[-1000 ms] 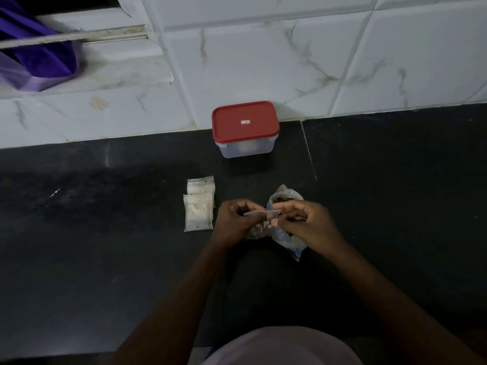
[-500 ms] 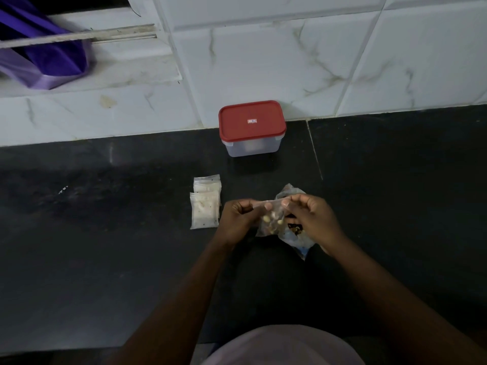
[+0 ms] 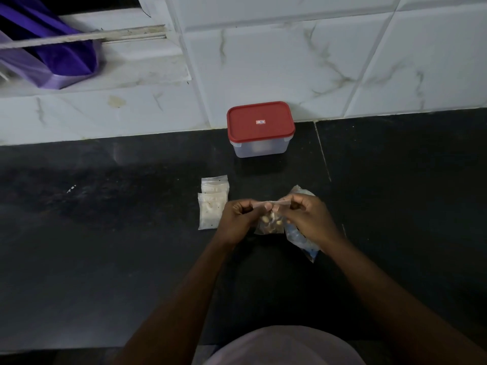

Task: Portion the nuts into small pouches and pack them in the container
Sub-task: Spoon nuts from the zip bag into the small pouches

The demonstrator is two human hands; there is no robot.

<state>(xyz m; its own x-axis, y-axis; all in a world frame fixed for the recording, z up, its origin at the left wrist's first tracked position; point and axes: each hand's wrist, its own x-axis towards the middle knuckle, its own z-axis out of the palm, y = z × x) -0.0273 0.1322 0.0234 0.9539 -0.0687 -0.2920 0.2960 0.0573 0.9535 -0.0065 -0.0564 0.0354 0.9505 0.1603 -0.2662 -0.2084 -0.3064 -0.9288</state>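
Now, from left: two filled pouches flat on counter, overlapping. Left hand pinches left end of third pouch, right hand pinches right end; top edge runs left-right, nuts hang below. One nut bag under right hand. One container, lid on, straight beyond both hands.

Both bare forearms reach in from the near edge and converge toward the middle. The left hand is curled, its thumb and forefinger pinching the left end of the top strip of a small pouch. The right hand pinches the right end (its other fingers curled in). The hands are level and close together, not touching.
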